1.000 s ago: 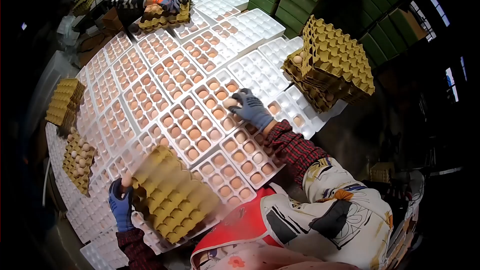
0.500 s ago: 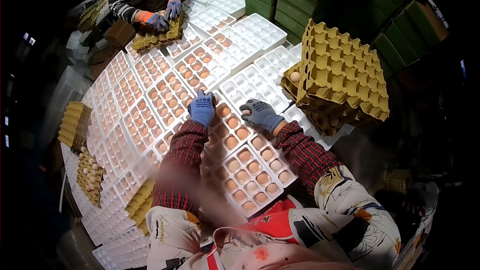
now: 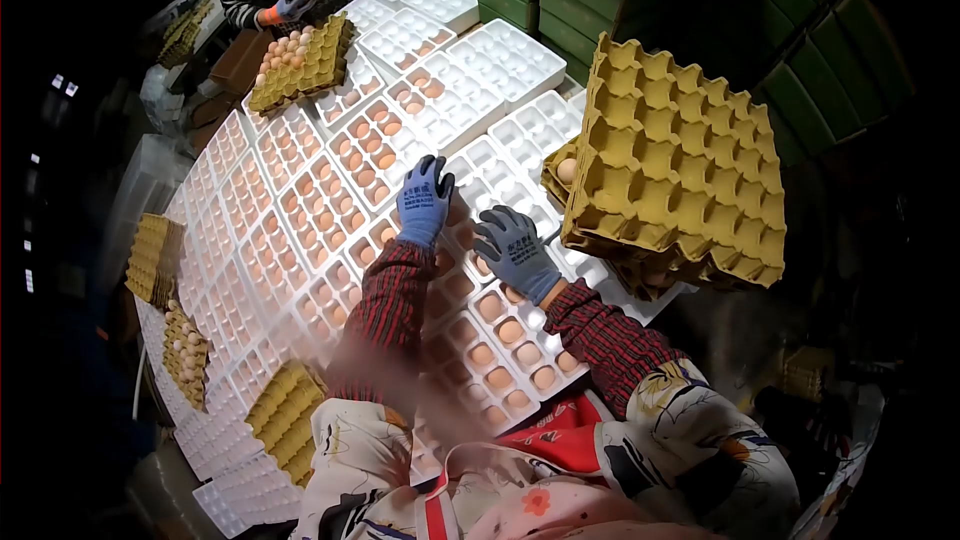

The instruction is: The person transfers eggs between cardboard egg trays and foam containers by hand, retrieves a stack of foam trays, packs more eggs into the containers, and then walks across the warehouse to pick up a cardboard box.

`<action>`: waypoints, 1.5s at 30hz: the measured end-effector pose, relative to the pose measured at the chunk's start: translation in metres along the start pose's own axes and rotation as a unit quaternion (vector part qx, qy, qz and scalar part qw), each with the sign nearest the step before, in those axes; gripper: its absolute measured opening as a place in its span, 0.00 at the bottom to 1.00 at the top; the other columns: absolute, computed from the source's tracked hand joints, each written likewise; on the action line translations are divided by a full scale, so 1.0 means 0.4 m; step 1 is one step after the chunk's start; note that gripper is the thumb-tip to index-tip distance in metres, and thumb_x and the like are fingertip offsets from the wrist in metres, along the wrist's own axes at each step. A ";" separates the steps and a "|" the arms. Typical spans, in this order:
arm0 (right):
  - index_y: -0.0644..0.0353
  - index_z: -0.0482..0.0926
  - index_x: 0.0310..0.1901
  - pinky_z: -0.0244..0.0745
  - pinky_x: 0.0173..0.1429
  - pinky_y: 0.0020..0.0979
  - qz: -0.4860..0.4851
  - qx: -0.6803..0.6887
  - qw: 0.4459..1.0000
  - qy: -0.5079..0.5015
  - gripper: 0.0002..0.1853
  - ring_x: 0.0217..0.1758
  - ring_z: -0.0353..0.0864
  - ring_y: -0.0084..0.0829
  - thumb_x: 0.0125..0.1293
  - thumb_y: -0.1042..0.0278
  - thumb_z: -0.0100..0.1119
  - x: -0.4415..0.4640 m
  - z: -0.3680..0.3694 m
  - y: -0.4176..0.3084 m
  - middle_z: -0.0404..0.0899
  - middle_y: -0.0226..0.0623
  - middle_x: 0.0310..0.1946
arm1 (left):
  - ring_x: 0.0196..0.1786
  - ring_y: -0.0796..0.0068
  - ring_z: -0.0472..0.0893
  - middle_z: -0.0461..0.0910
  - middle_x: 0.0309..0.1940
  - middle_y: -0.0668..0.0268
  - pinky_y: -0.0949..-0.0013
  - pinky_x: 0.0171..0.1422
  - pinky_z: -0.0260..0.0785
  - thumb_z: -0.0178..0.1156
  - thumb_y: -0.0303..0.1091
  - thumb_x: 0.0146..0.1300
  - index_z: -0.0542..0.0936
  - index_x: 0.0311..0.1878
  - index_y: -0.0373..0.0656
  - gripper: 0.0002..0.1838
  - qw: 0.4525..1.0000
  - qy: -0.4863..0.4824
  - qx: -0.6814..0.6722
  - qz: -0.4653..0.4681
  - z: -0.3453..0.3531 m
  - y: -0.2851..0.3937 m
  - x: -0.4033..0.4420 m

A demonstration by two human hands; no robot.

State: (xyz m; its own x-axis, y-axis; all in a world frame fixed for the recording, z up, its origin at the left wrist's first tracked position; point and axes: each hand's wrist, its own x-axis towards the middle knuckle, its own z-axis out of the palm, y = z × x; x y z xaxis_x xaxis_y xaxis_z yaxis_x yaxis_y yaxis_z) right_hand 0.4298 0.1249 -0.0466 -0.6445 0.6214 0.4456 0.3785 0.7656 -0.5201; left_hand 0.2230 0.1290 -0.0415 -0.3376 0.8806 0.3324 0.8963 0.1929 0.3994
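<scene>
My left hand (image 3: 425,202), in a blue and grey glove, is over the upper part of a white egg tray, its fingers bent down; whether an egg is under them is hidden. Just right of it and lower, my right hand (image 3: 515,250) is over the same tray with curled fingers, and its fingertips touch the area of the cells. Brown eggs (image 3: 509,330) fill the cells of the white tray (image 3: 540,408) nearest my body. Beyond my hands, another white tray (image 3: 500,180) shows bare cells.
Yellow pulp trays (image 3: 680,160) are stacked at the right, an egg (image 3: 567,171) beside them. A co-worker's gloved hand (image 3: 292,2) holds an egg above a pulp tray of eggs (image 3: 290,58). Green boxes (image 3: 580,0) stand behind. More pulp trays (image 3: 285,420) lie at the left.
My left hand left the pulp tray at lower left, crossed to the white trays, then shifted slightly right. My right hand moved slightly. The co-worker's hands rose off their pulp tray.
</scene>
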 end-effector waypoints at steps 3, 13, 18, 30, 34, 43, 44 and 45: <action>0.58 0.81 0.46 0.71 0.56 0.42 0.063 0.170 0.983 0.007 0.13 0.52 0.78 0.44 0.62 0.63 0.64 -0.081 -0.126 -0.107 0.80 0.40 0.48 | 0.67 0.48 0.68 0.72 0.65 0.59 0.48 0.71 0.60 0.57 0.48 0.67 0.73 0.65 0.51 0.25 0.993 -0.033 0.100 0.055 0.059 -0.054 0.005; 0.63 0.60 0.73 0.64 0.73 0.36 0.101 -0.217 0.945 0.223 0.24 0.70 0.68 0.39 0.81 0.63 0.35 -0.376 -0.962 0.209 0.64 0.44 0.72 | 0.77 0.67 0.56 0.57 0.76 0.61 0.61 0.78 0.50 0.46 0.57 0.75 0.52 0.80 0.52 0.37 0.727 -0.269 -0.627 -0.073 -0.164 0.434 -0.024; 0.64 0.59 0.74 0.62 0.74 0.35 0.181 -0.233 0.953 0.073 0.26 0.71 0.66 0.38 0.78 0.65 0.40 -0.455 -0.943 0.420 0.62 0.43 0.73 | 0.74 0.69 0.61 0.64 0.72 0.56 0.69 0.76 0.53 0.63 0.48 0.64 0.62 0.73 0.36 0.40 0.644 -0.244 -0.716 -0.113 -0.178 0.529 -0.030; 0.65 0.54 0.75 0.56 0.77 0.35 -0.149 0.207 0.963 -0.088 0.33 0.75 0.61 0.35 0.72 0.70 0.52 -0.085 -0.462 -0.036 0.59 0.43 0.74 | 0.77 0.69 0.55 0.51 0.78 0.59 0.65 0.77 0.52 0.65 0.29 0.64 0.43 0.80 0.42 0.49 0.745 0.182 -0.623 -0.154 -0.549 0.231 -0.762; 0.64 0.60 0.73 0.57 0.76 0.33 -0.148 0.399 0.852 -0.306 0.30 0.73 0.63 0.33 0.73 0.63 0.51 0.112 -0.229 -0.431 0.64 0.41 0.72 | 0.64 0.71 0.73 0.70 0.66 0.63 0.68 0.64 0.70 0.66 0.23 0.62 0.58 0.75 0.42 0.40 0.701 0.335 -0.534 -0.333 -0.685 0.270 -1.054; 0.59 0.80 0.58 0.68 0.62 0.29 -0.096 0.343 0.679 -0.642 0.30 0.53 0.77 0.27 0.69 0.40 0.56 0.296 0.276 -1.070 0.81 0.34 0.52 | 0.51 0.71 0.80 0.81 0.50 0.65 0.68 0.58 0.73 0.64 0.25 0.64 0.79 0.54 0.41 0.14 0.672 0.389 -0.462 -0.427 -0.528 0.209 -1.349; 0.60 0.82 0.53 0.68 0.55 0.28 -0.074 0.371 0.703 -0.602 0.31 0.47 0.77 0.25 0.65 0.37 0.59 0.283 0.387 -1.043 0.82 0.30 0.45 | 0.50 0.70 0.80 0.81 0.50 0.65 0.68 0.58 0.73 0.61 0.27 0.67 0.79 0.53 0.42 0.12 0.699 0.349 -0.456 -0.426 -0.539 0.192 -1.365; 0.60 0.84 0.48 0.69 0.49 0.26 -0.055 0.397 0.726 -0.559 0.32 0.41 0.77 0.22 0.62 0.35 0.63 0.270 0.498 -1.016 0.82 0.27 0.39 | 0.50 0.70 0.80 0.81 0.50 0.65 0.67 0.58 0.73 0.58 0.30 0.69 0.79 0.52 0.44 0.10 0.724 0.310 -0.448 -0.423 -0.552 0.176 -1.381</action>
State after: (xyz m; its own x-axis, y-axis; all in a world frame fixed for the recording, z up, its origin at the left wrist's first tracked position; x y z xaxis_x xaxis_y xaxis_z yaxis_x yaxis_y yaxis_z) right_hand 0.0740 -0.1524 0.0680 -0.9459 -0.2999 -0.1240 0.0690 0.1875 -0.9798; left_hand 0.4092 -0.4395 -0.0082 -0.9697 0.1952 -0.1466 -0.1597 -0.0532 0.9857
